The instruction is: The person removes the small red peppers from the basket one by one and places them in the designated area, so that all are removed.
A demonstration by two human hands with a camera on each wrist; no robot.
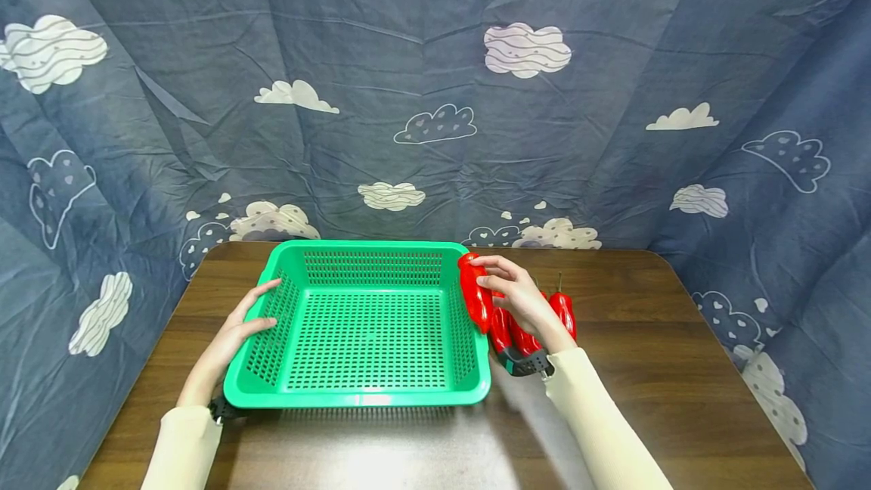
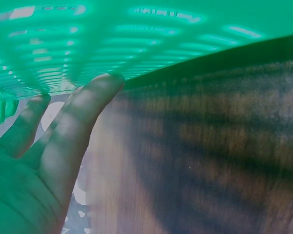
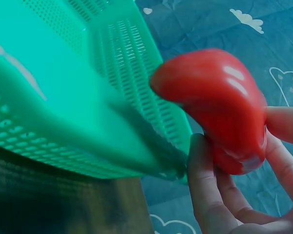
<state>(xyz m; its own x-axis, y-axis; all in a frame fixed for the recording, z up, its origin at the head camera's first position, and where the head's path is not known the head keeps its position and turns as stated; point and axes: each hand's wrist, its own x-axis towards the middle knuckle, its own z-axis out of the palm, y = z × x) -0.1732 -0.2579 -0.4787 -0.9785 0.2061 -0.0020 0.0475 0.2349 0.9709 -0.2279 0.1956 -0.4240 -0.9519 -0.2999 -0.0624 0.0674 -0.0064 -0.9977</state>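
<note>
My right hand (image 1: 513, 293) pinches a glossy long red pepper (image 1: 475, 293) between thumb and fingers. The pepper hangs over the right rim of a green perforated plastic basket (image 1: 354, 399), and its curved tip points toward the basket in the right wrist view. At the basket's left side is my left hand (image 1: 234, 335), its fingers extended and lying against the rim and side wall. In the left wrist view the fingers (image 2: 71, 126) are fairly straight beside the slotted wall. Several more red peppers (image 1: 563, 310) lie right of the basket, partly hidden by the right hand and wrist.
The basket stands on a brown wood-grain table (image 1: 667, 376), and its slotted floor (image 1: 367, 339) shows bare. A dark blue curtain (image 1: 422, 59) with white cloud prints hangs behind the table and along both sides.
</note>
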